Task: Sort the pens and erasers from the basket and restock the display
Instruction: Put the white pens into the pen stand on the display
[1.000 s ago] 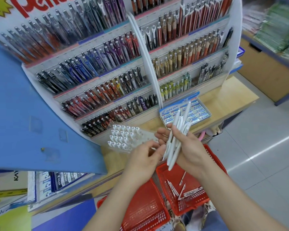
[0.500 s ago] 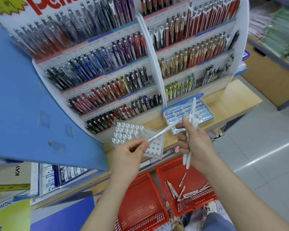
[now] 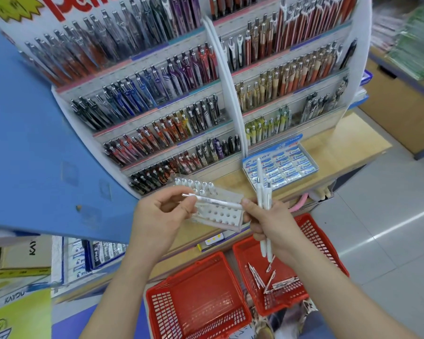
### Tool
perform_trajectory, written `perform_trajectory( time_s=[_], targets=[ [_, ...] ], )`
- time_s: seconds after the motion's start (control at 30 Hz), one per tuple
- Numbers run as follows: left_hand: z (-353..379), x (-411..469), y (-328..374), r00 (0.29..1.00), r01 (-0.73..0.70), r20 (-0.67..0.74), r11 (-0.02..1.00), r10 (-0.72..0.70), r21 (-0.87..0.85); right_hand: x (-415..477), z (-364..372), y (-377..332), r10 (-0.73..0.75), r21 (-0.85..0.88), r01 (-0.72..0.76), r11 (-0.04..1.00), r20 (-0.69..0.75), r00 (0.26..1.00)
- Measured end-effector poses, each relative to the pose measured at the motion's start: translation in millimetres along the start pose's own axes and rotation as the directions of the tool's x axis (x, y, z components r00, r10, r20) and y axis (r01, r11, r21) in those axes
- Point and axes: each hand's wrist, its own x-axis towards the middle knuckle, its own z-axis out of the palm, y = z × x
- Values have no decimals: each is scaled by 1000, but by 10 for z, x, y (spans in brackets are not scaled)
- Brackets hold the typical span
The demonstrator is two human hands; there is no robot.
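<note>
My left hand (image 3: 157, 218) pinches one white pen (image 3: 216, 202) by its clip end and holds it level over a clear holder (image 3: 220, 214) with round holes. Several white pens (image 3: 196, 185) stand in the holder's back rows. My right hand (image 3: 269, 223) grips a bunch of white pens (image 3: 263, 192) upright, and its thumb touches the single pen's other end. Below my right arm a red basket (image 3: 316, 241) holds several loose pens (image 3: 274, 280). A second red basket (image 3: 196, 302) beside it looks bare inside.
A tall white display rack (image 3: 230, 77) full of coloured pens stands behind the holder on a wooden shelf (image 3: 348, 140). A blue box of erasers (image 3: 282, 162) lies at the rack's foot. A blue panel (image 3: 30, 143) sits at left, tiled floor (image 3: 389, 216) at right.
My left hand drew one white pen out of the bunch and swung it level over the holder. My right hand's bunch moved a little right and stands more upright.
</note>
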Motion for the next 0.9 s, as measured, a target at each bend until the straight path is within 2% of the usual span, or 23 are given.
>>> perform_trajectory(
  time_s=[0.07, 0.17, 0.27, 0.47, 0.57, 0.67, 0.77, 0.9],
  targets=[
    [-20, 48, -8, 995, -37, -86, 997, 43, 72, -3, 8, 39, 36, -4, -37, 999, -33, 999],
    [-28, 148, -51, 980, -78, -163, 979, 110, 190, -6, -58, 40, 51, 112, -46, 993, -48, 998],
    [45, 214, -128, 977, -135, -104, 921, 184, 364, -27, -144, 5, 53, 169, -44, 985, -51, 997],
    [195, 339, -308, 933, -310, 58, 708, 356, 634, -65, -186, 4, 52, 133, -43, 990, -59, 997],
    [255, 389, -388, 919, -351, 118, 649, 375, 674, -88, -215, 22, 45, 163, -35, 986, -59, 997],
    [310, 422, -447, 928, -341, 134, 652, 347, 677, -117, -252, 21, 40, 167, -32, 985, -45, 998],
    [348, 470, -500, 930, -339, 135, 653, 343, 677, -149, -273, -6, 62, 124, -60, 990, -17, 998],
    [400, 545, -553, 930, -331, 150, 586, 335, 739, -174, -277, -24, 76, 71, -77, 994, 23, 997]
  ],
)
